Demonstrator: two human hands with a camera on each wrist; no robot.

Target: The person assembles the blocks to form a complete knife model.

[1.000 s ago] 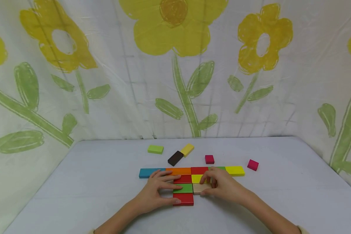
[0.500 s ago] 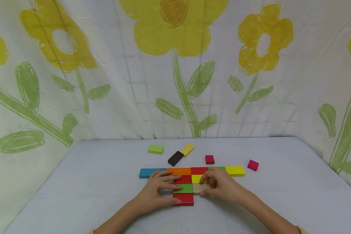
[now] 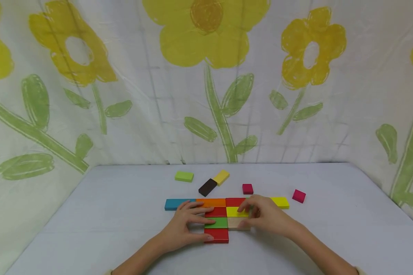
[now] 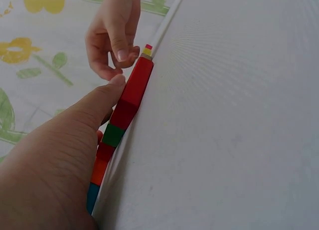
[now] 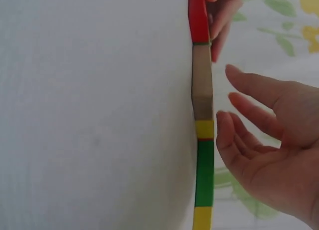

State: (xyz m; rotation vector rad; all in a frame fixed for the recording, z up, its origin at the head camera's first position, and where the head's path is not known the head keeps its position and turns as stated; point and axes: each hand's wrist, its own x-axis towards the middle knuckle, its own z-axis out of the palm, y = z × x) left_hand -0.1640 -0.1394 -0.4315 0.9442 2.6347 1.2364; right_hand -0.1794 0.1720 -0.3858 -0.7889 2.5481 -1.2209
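Flat coloured wooden blocks lie edge to edge on the table. The far row runs blue (image 3: 175, 205), orange (image 3: 215, 202), red, green and yellow (image 3: 281, 203); the green one is mostly behind my right hand. Nearer are a red and a yellow block (image 3: 232, 211), then a green (image 3: 221, 223) and a plain wood block (image 3: 235, 224), then a red block (image 3: 218, 237). My left hand (image 3: 183, 226) rests spread on the left-hand blocks, its thumb on the nearest red one. My right hand (image 3: 266, 216) hovers just off the plain wood block (image 5: 202, 73), fingers loosely bent, holding nothing.
Behind the row lie a light green block (image 3: 184, 176), a dark brown block (image 3: 207, 187) touching a pale yellow one (image 3: 221, 177), and two small crimson blocks, one (image 3: 247, 189) near the row and another (image 3: 299, 196) farther right. A flowered curtain (image 3: 141, 114) hangs behind the table.
My right hand has let go of the plain wood block and lifted slightly off it, its fingers parting a little. My left hand stays in place on the blocks.
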